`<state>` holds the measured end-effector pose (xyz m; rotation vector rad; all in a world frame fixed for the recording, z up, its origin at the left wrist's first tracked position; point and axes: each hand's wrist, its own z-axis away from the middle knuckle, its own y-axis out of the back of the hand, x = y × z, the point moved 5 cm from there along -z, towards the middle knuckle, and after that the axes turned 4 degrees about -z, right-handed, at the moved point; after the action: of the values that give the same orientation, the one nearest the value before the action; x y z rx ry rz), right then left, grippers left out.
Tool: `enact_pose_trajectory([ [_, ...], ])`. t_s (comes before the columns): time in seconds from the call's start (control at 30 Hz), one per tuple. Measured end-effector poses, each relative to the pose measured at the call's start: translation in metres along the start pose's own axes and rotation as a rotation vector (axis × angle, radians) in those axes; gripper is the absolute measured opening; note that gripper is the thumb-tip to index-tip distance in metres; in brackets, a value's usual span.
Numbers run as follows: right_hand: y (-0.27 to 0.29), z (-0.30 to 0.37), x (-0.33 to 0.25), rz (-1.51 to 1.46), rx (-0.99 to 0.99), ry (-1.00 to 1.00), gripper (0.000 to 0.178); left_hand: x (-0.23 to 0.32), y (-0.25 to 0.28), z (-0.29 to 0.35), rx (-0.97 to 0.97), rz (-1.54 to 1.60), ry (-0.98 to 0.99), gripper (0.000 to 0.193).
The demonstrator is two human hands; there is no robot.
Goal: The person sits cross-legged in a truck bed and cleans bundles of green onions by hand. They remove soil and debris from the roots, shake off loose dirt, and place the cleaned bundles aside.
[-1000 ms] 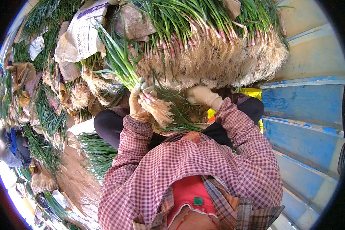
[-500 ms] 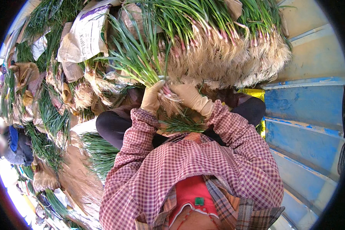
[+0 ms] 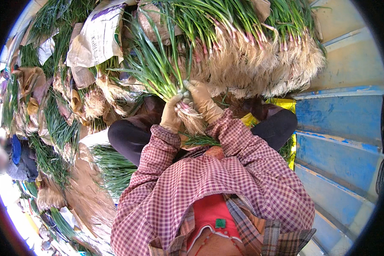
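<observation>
The left hand (image 3: 172, 114) and the right hand (image 3: 205, 101), both in pale gloves, are curled closed around a bunch of green onions (image 3: 171, 85), one on each side, just above the roots. The bunch sits a bit toward 11 o'clock from the middle, its leaves fanning up to 11 and its roots hanging toward 6. It looks gathered, with the roots mostly together, but I can't see any tie, so it may not be finished. Lots seem left: a big heap of onions (image 3: 247, 55) lies at 1 o'clock, roots toward the person, and more green leaves (image 3: 112, 167) lie at 8.
</observation>
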<state>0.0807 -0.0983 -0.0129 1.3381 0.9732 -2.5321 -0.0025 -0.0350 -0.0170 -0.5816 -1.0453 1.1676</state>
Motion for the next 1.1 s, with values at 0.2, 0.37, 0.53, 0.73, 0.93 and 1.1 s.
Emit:
enact_pose_trajectory([
  [0.2,-0.005,-0.003,0.013,-0.17,-0.006,-0.005,0.027,0.002,-0.018,0.012,-0.207,0.249,0.093,0.019],
  [0.37,0.042,-0.013,0.006,-0.642,0.169,-0.09,0.023,0.002,-0.033,0.044,-0.324,0.362,0.068,0.018],
  [0.53,-0.014,-0.004,-0.005,-0.414,-0.467,-0.3,0.013,-0.007,-0.036,0.039,-0.39,0.549,0.246,0.015],
  [0.73,0.056,-0.034,0.02,0.846,0.246,0.317,0.042,-0.005,-0.033,0.043,-0.583,0.63,0.098,0.009],
  [0.93,0.101,0.018,0.042,1.493,-0.369,-0.01,0.051,0.008,-0.025,0.042,-0.803,0.749,0.238,0.016],
  [1.1,-0.029,-0.006,-0.054,0.831,-0.247,0.512,0.046,0.0,-0.03,0.043,-0.743,0.798,0.218,0.016],
])
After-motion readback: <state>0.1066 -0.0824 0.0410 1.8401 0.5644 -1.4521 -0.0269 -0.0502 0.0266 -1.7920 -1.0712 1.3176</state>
